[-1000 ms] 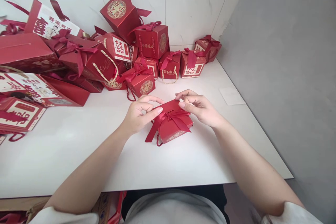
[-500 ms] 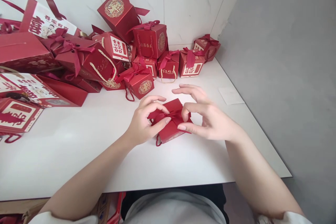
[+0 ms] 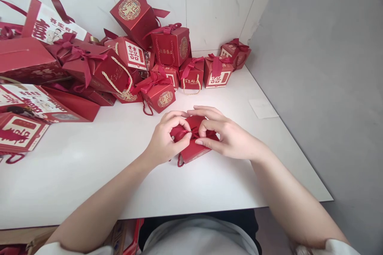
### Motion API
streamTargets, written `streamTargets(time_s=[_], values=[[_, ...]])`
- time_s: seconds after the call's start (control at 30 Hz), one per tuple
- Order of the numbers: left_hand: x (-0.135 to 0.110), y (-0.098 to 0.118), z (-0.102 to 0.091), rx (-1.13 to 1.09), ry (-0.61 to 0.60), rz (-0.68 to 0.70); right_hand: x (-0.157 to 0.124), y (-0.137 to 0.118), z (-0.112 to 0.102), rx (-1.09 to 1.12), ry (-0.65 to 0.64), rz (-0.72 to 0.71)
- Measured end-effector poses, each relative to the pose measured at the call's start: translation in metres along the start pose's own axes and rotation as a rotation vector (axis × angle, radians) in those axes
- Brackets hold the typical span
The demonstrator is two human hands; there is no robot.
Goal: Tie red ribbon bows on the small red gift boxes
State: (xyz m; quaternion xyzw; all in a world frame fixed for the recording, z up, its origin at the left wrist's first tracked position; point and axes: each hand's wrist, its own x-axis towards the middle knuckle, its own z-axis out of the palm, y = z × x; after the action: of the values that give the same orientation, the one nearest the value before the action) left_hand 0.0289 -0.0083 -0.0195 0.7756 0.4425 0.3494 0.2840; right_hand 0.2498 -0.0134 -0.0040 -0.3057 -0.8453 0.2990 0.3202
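The red box (image 3: pixel 195 152) sits on the table (image 3: pixel 209 191), right beneath the left hand (image 3: pixel 166 137) and right hand (image 3: pixel 230 135)! The left pinches the ribbon (image 3: pixel 180 131); the right curls in close beside, its grip hard to tell. Just beyond them, a bowed box (image 3: pixel 159 96); farther left, heaped boxes (image 3: pixel 97 67).

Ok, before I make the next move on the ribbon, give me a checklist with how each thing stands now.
1. Left hand has thumb and forefinger together on the shiny red ribbon: ok.
2. Right hand pinches the ribbon too: cannot tell, the fingertips hide the contact.
3. Red cardboard box rests on the white tabletop: ok.
4. Knot tight and centred: cannot tell, fingers cover it.
5. Twisted red cord handle is away from the fingertips: ok.
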Motion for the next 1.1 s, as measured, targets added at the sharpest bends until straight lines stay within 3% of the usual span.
streamTargets(time_s=[0.47,0.57,0.73,0.87,1.0,1.1], values=[[0.001,0.002,0.001,-0.064,-0.035,-0.018,0.001,0.009,-0.008,0.307,-0.128,0.022],[0.003,-0.001,-0.002,-0.113,-0.039,-0.021,0.001,0.013,-0.007,0.37,-0.074,0.041],[0.011,-0.013,-0.023,-0.415,-0.174,-0.073,-0.001,0.026,-0.008,0.543,0.133,0.127],[0.014,-0.017,-0.037,-0.244,-0.142,-0.069,-0.001,0.03,-0.008,0.558,0.115,0.208],[0.014,-0.015,-0.043,-0.112,-0.102,-0.019,0.0,0.027,-0.004,0.508,0.073,0.203],[0.012,-0.013,-0.052,0.097,-0.025,-0.134,0.002,0.023,0.0,0.431,0.082,0.15]])
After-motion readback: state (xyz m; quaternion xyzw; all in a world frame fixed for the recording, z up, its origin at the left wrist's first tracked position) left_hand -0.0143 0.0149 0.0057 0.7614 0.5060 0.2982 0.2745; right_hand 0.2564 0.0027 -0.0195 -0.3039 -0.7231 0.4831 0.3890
